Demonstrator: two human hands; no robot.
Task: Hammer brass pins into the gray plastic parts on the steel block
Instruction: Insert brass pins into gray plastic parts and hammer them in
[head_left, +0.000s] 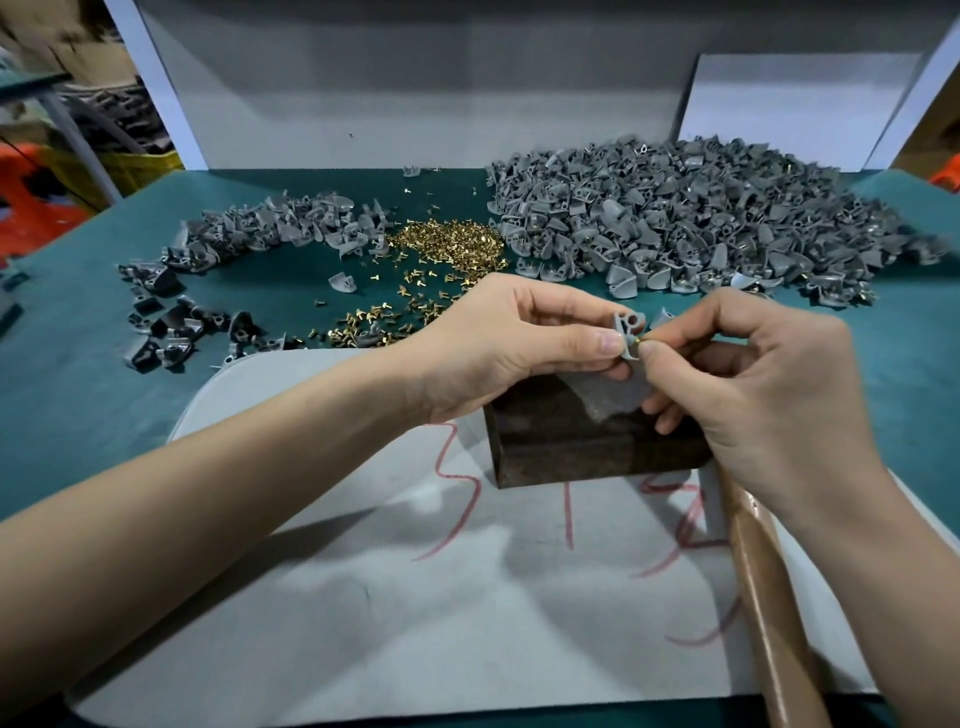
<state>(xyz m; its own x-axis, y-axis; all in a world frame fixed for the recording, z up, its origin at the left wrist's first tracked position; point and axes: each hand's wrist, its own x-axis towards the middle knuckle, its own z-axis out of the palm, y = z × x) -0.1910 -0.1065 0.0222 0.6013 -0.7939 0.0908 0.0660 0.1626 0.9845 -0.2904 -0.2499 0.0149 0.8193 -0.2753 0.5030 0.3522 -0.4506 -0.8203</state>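
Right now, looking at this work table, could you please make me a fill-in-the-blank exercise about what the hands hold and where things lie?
1. The gray part is held in the ____ hand.
2. The right hand pinches a small ____ pin at that part.
3. The loose pins lie ____ the small heap and the big heap of gray parts.
4. The marks on the white sheet are ____.

Missing words: left; brass; between; red.
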